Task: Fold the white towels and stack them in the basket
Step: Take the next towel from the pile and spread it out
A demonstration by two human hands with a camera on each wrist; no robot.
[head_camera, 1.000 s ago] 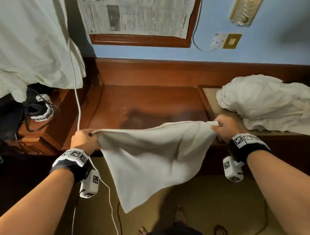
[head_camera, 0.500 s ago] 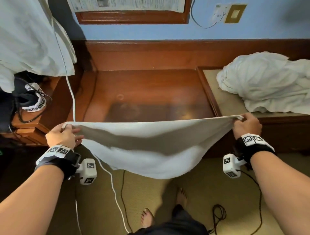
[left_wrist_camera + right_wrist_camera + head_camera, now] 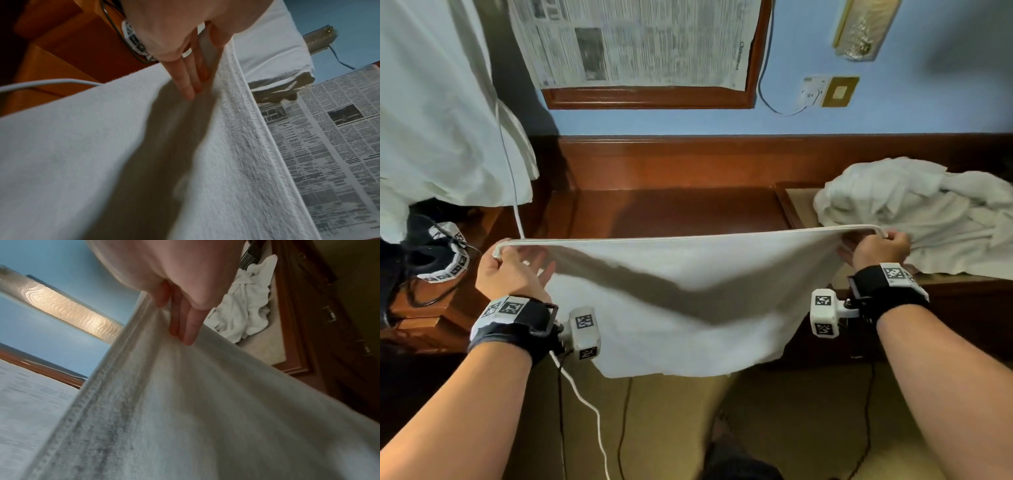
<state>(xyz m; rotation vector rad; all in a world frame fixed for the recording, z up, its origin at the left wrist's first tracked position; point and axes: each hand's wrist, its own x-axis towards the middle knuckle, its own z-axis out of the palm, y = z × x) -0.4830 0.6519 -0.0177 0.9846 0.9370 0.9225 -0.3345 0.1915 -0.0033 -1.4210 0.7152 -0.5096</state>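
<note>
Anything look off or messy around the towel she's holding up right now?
The stretched towel looks fine, held at both top corners by the left hand and right hand. The only mess is the crumpled pile of white towels on the right ledge, still unfolded.

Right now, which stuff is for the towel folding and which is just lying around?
For the job:
- white towel, stretched between left hand and right hand
- pile of unfolded towels

Just lying about:
- newspaper on the wall
- white cable
- hanging white sheet
- wall socket
</note>
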